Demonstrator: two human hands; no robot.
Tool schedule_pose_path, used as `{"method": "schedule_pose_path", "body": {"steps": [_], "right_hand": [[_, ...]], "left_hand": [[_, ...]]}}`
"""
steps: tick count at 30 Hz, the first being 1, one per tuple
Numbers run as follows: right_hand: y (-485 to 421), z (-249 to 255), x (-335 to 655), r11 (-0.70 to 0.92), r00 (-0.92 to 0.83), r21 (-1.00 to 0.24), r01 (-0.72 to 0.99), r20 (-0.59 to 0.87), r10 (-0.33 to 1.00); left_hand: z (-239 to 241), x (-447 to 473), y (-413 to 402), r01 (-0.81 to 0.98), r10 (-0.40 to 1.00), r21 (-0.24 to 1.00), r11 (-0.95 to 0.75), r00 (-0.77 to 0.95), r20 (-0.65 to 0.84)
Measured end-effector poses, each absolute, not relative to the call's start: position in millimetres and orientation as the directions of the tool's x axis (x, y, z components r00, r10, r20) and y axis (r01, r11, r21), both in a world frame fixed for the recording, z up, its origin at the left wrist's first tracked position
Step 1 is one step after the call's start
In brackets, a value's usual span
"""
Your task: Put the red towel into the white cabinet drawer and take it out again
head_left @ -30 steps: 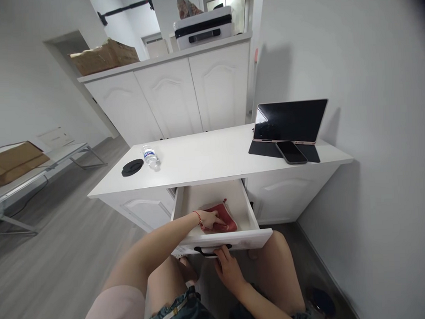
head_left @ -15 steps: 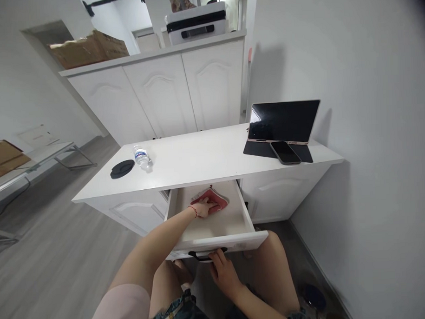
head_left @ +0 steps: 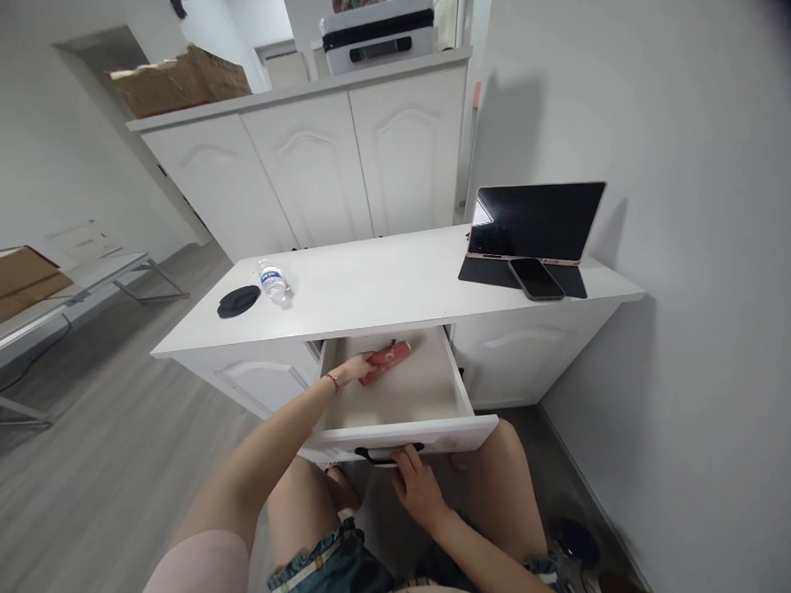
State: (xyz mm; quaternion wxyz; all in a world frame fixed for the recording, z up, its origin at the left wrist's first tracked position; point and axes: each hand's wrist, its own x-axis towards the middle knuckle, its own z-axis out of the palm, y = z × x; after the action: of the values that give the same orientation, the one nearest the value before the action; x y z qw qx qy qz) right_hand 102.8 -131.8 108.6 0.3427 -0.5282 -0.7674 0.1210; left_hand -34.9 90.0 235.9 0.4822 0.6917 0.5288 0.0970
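Note:
A white drawer (head_left: pixel 410 436) stands pulled out from under a low white cabinet top (head_left: pixel 382 293). My left hand (head_left: pixel 351 369) reaches into it and presses a bunched red cloth (head_left: pixel 386 362) against the drawer floor near the back left, fingers closed on it. Below the drawer front, my right hand (head_left: pixel 416 486) curls its fingers round the black drawer handle (head_left: pixel 388 455). My bare knees sit under the drawer.
On the cabinet top lie a black round lid (head_left: pixel 238 300), a small water bottle (head_left: pixel 274 280), a propped tablet (head_left: pixel 536 222) and a phone (head_left: pixel 536 279). Tall white cupboards (head_left: pixel 313 165) stand behind. A folding table (head_left: pixel 64 291) with cardboard is at left; a wall at right.
My left hand has pushed the red cloth from the drawer's front toward its back left, and the cloth has bunched up. My right hand stays on the handle.

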Motion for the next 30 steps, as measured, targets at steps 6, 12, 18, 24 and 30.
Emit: {"method": "schedule_pose_path", "body": {"steps": [6, 12, 18, 24, 30], "right_hand": [[-131.4, 108.0, 102.2, 0.407, -0.192, -0.558, 0.723, 0.404, 0.894], [-132.6, 114.0, 102.0, 0.437, -0.162, -0.549, 0.713, 0.477, 0.864], [-134.4, 119.2, 102.4, 0.431, -0.167, -0.542, 0.722, 0.467, 0.868], [-135.1, 117.8, 100.7, 0.409, -0.137, -0.563, 0.719, 0.462, 0.876], [-136.0, 122.0, 100.5, 0.408, -0.131, -0.577, 0.707, 0.460, 0.878]], "left_hand": [[270.0, -74.7, 57.1, 0.418, 0.922, 0.905, 0.076, 0.316, -0.223], [300.2, -101.8, -3.4, 0.423, 0.984, 0.899, -0.111, 0.172, 0.040], [329.8, -130.3, -69.7, 0.429, 0.964, 0.885, -0.181, -0.101, 0.247], [330.7, -143.6, -132.5, 0.408, 0.862, 0.900, -0.154, -0.390, 0.324], [308.1, -104.2, -166.6, 0.575, 0.855, 0.805, -0.145, -0.337, 0.395]]}}
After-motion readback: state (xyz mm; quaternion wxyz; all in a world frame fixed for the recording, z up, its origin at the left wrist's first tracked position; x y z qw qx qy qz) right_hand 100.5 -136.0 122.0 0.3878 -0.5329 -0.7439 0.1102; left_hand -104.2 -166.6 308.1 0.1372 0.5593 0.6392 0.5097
